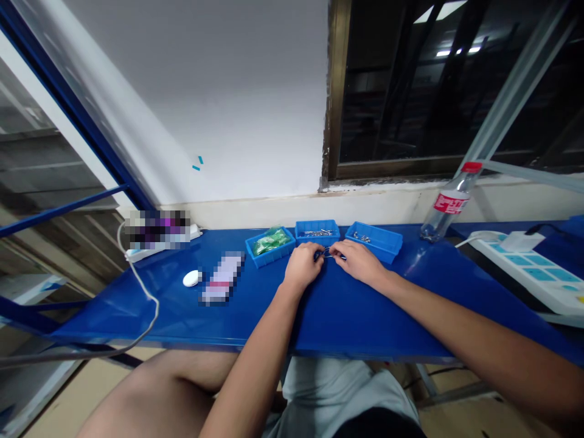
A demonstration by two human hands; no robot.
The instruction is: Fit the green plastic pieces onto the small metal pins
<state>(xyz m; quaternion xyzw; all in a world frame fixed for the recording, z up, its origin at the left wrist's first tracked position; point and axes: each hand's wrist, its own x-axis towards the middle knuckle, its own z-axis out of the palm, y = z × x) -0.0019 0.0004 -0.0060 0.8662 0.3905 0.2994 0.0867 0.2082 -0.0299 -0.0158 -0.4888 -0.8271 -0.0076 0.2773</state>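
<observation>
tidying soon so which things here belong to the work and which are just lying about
Apparently in use:
thin metal item between left hand and right hand
left blue tray
middle blue tray
right blue tray

Probably just lying about:
white oval object
bottle
white power strip
blurred pale object

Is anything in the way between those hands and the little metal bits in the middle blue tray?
Only the near wall of the middle blue tray stands between the left hand, the right hand and the metal bits; nothing visible covers them.
</observation>
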